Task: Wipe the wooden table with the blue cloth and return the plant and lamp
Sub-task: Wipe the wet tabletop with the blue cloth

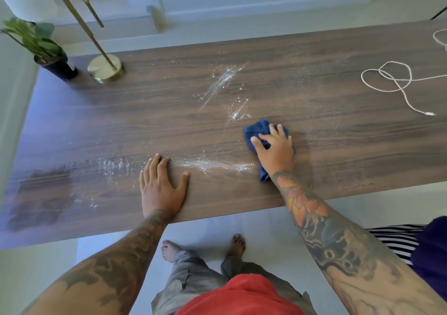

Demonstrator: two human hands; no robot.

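I read no writing anywhere; my right hand (274, 145) presses the crumpled blue cloth (256, 130) on the streaked wooden table (314, 111) (mid-right), fingers curled onto it, left hand (162, 184) flat

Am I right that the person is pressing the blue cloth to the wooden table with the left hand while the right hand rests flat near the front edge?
Not quite: the hands are swapped. In the head view the right hand presses the blue cloth to the wooden table, while the left hand rests flat near the front edge.
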